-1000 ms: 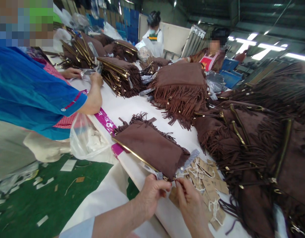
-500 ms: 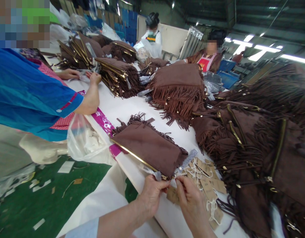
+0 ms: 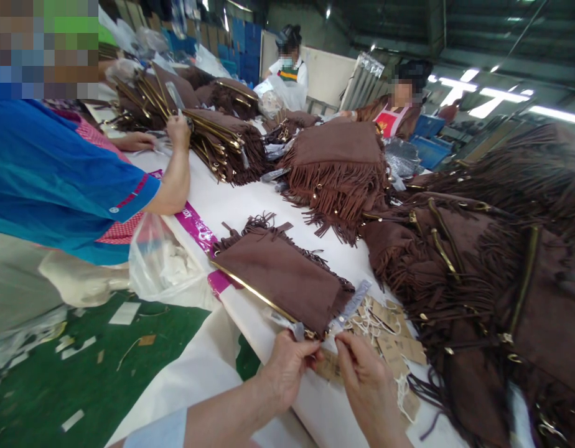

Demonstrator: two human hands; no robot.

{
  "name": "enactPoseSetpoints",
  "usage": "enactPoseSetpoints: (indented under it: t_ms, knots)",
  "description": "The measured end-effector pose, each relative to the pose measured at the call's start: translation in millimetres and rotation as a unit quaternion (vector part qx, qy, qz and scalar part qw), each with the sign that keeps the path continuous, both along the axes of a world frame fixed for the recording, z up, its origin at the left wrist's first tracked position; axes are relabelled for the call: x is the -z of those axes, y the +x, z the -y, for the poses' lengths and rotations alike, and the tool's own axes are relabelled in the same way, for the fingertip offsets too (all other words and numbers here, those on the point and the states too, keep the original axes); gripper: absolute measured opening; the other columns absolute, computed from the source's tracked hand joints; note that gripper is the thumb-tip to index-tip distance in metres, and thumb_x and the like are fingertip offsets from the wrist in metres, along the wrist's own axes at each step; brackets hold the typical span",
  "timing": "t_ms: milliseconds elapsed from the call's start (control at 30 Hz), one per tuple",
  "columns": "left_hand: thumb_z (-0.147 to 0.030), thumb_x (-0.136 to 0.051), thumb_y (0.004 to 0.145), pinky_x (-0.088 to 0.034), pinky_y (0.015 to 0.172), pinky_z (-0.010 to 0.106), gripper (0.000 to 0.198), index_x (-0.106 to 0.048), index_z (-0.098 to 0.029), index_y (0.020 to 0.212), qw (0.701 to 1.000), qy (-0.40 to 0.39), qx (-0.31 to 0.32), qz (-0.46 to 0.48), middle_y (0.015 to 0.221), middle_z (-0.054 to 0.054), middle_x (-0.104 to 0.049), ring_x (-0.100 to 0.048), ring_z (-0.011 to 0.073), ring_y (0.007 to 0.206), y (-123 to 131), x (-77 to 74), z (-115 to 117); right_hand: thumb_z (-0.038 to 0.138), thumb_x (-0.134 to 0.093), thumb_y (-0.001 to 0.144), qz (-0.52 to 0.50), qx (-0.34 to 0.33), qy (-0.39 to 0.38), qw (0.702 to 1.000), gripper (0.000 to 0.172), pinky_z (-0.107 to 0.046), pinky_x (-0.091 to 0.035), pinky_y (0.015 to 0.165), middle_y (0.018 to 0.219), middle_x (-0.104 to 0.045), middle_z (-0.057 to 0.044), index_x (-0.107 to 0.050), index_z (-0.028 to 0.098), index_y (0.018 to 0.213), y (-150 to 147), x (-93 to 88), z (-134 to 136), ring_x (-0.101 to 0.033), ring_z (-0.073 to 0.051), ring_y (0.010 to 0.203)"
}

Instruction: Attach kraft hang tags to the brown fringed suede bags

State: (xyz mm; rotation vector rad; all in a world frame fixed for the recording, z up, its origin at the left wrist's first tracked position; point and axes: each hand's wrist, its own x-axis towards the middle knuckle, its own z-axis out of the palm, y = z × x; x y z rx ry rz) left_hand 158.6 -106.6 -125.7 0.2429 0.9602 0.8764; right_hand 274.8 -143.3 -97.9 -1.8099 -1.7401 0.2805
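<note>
A brown fringed bag (image 3: 278, 274) with a gold metal bar along its near edge lies flat on the white table. At its near corner, beside the gold hardware, the thumb and fingers of my left hand (image 3: 287, 367) are pinched on the bag's end. Just to the right, my right hand (image 3: 364, 373) pinches what looks like a thin string, partly hidden by the fingertips. A brown card tag (image 3: 329, 368) sits between and below my hands. Grey plastic wrap (image 3: 353, 303) covers a strip at the bag's right end.
Loose card tags with white strings (image 3: 392, 345) lie right of my hands. Piles of fringed bags (image 3: 483, 249) fill the right side, with another stack (image 3: 334, 149) behind. A co-worker in a blue top (image 3: 73, 174) stands left, near a plastic bag (image 3: 163, 267) at the table edge.
My right hand has shifted slightly right, and the tag between my hands shows a little more. The co-worker's nearer hand has risen towards the gold-edged bags. The brown bag stays in place.
</note>
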Motion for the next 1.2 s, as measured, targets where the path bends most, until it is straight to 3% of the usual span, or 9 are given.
enactPoseSetpoints:
  t_ms: [333, 800, 1000, 1200]
  knots:
    - [-0.015, -0.066, 0.045, -0.030, 0.041, 0.020, 0.024, -0.054, -0.014, 0.067, 1.000, -0.003, 0.000, -0.007, 0.049, -0.003, -0.054, -0.046, 0.0082, 0.043, 0, 1.0, 0, 0.028, -0.038, 0.085, -0.007, -0.004, -0.063, 0.998, 0.020, -0.025, -0.044, 0.059, 0.073, -0.062, -0.002, -0.057, 0.021, 0.080, 0, -4.7, -4, -0.059, -0.015, 0.066]
    - [-0.022, -0.068, 0.047, -0.025, 0.041, 0.020, 0.020, -0.053, -0.013, 0.057, 0.999, 0.002, 0.047, 0.003, 0.040, -0.003, -0.048, -0.041, 0.0065, 0.038, -1, -1.2, -2, 0.027, -0.038, 0.085, -0.014, -0.014, -0.105, 0.994, 0.021, -0.026, -0.042, 0.060, 0.072, -0.059, -0.002, -0.057, 0.021, 0.077, -2, -7.2, -10, -0.058, -0.016, 0.067]
    - [-0.021, -0.068, 0.044, -0.023, 0.038, 0.020, 0.022, -0.052, -0.014, 0.056, 1.000, -0.010, 0.007, -0.017, 0.040, -0.005, -0.047, -0.038, 0.0056, 0.034, 5, -1.0, -3, 0.028, -0.038, 0.085, -0.024, -0.010, -0.108, 0.994, 0.021, -0.027, -0.043, 0.060, 0.073, -0.061, -0.003, -0.057, 0.021, 0.078, -4, -7.7, -10, -0.059, -0.016, 0.067]
    - [-0.022, -0.061, 0.048, -0.027, 0.039, 0.020, 0.016, -0.054, -0.012, 0.059, 0.997, 0.007, 0.042, -0.064, 0.040, -0.002, -0.050, -0.043, 0.0079, 0.037, 3, -4.6, -1, 0.030, -0.039, 0.084, -0.047, -0.005, -0.112, 0.993, 0.023, -0.027, -0.046, 0.057, 0.073, -0.063, -0.004, -0.059, 0.020, 0.081, -4, -9.0, -8, -0.059, -0.016, 0.061]
